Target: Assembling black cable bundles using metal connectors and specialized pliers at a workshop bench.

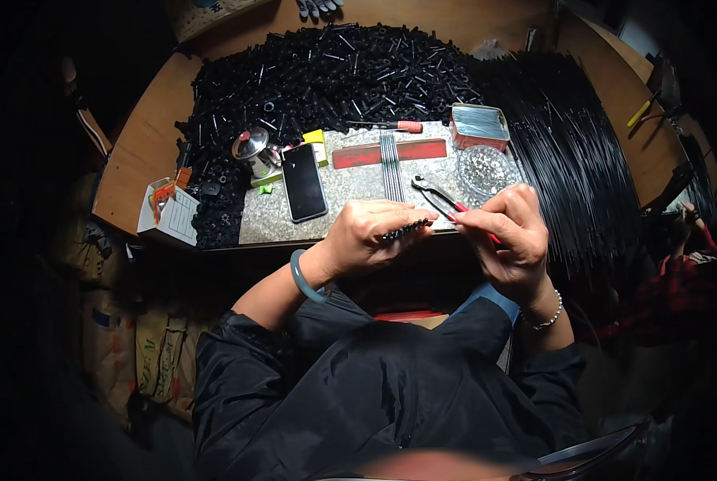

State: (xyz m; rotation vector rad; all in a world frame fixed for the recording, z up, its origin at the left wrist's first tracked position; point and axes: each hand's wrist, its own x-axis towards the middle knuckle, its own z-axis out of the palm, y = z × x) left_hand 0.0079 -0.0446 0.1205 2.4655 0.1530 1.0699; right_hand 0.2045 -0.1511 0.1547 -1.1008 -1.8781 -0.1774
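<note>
My left hand (374, 232), a bangle on its wrist, is closed around a small bunch of black pieces (406, 230) with a ridged edge. Just to the right, my right hand (509, 234) has its fingers curled at the red handles of a pair of pliers (438, 192). The pliers' jaws point away to the left, over the grey work surface (350, 188). Thumb and forefinger of that hand are pinched together; whether a small part sits between them is too small to tell. Beyond my hands, several thin metal rods (390, 164) lie side by side across a red bar (354, 155).
A large heap of black parts (326, 76) covers the table's back, with long black rods (563, 152) at right. Around the work surface are a phone (304, 188), metal pot (252, 148), clear dish (485, 171), red tin (480, 128), red-handled tool (409, 127) and white box (170, 212).
</note>
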